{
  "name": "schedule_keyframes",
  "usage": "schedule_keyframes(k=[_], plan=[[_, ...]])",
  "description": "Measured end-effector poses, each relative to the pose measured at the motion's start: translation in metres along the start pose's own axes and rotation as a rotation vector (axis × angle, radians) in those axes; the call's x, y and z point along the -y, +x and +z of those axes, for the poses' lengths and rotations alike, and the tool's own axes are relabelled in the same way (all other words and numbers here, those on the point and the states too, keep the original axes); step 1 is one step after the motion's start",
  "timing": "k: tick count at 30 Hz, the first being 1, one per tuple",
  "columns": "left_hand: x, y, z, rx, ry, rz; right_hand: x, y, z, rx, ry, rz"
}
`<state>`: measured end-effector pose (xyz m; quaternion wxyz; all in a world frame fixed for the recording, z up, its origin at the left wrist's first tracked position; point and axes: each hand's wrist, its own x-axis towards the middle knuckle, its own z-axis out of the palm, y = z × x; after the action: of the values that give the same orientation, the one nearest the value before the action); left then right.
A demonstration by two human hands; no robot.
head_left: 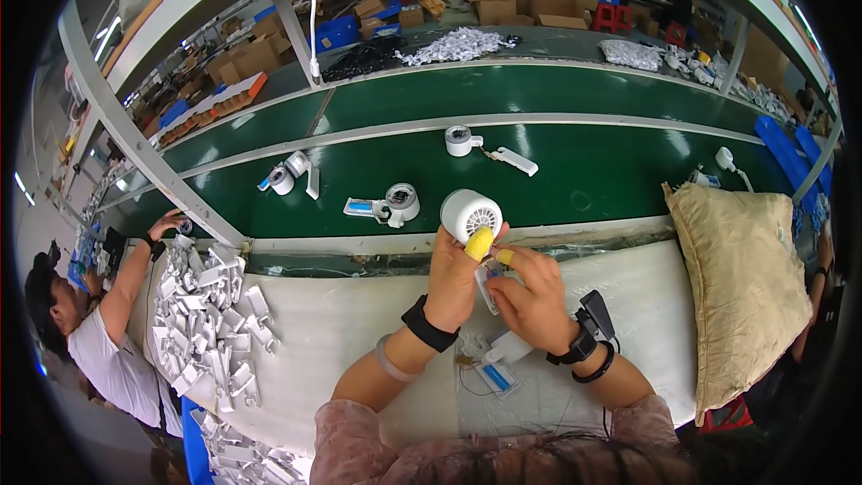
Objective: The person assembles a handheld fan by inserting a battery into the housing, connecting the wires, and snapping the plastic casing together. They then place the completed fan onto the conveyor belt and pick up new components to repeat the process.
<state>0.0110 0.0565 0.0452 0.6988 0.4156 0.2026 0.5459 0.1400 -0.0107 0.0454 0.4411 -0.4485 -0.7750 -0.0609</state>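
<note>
My left hand (451, 283) is closed round a white handheld fan's round head (460, 207), held up in front of me at the belt's near edge. Its grille faces to the right, and a yellow cover sits on my thumb. Close against it is my right hand (539, 301), fingers drawn together and one tip in yellow; what they pinch is hidden. Between the hands hangs an opened white handle part (488, 292) with blue inside. Below, another white fan piece with a blue battery (496, 376) and thin wires lies on the pale table cover, partly hidden by my right wrist.
Several fan units, one a round head (401, 202), lie on the green belt (575, 184). White handle shells (211, 314) are heaped at left. A bulging tan sack (741, 287) stands at right. A metal post (153, 139) rises near a co-worker (117, 332) reaching to the belt.
</note>
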Motion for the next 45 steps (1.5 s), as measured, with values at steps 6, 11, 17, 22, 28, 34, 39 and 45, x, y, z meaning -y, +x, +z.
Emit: schedule_keyframes(k=[6, 11, 17, 22, 28, 34, 39, 45], plan=[[0.007, -0.004, 0.007, -0.042, -0.004, 0.011, -0.003, -0.007, 0.007, -0.024, -0.019, 0.031], [0.009, -0.007, 0.014, -0.032, 0.022, 0.078, -0.008, -0.007, 0.011, -0.097, 0.213, 0.266], [0.008, -0.006, 0.013, -0.052, 0.012, 0.058, -0.013, -0.008, 0.014, -0.064, 0.191, 0.260], [0.010, -0.003, 0.008, -0.075, -0.063, 0.013, -0.014, -0.011, 0.011, -0.038, 0.314, 0.294], [0.013, -0.003, 0.005, -0.061, -0.077, 0.006, -0.011, -0.014, 0.014, -0.034, 0.458, 0.347], [0.014, -0.004, 0.006, -0.044, -0.039, 0.056, -0.011, -0.015, 0.015, -0.021, 0.619, 0.425], [0.014, -0.005, 0.011, -0.045, 0.010, 0.103, -0.006, -0.015, 0.012, -0.019, 0.706, 0.429], [0.019, 0.000, 0.004, -0.107, -0.011, 0.096, -0.010, -0.017, 0.014, 0.067, 0.531, 0.292]])
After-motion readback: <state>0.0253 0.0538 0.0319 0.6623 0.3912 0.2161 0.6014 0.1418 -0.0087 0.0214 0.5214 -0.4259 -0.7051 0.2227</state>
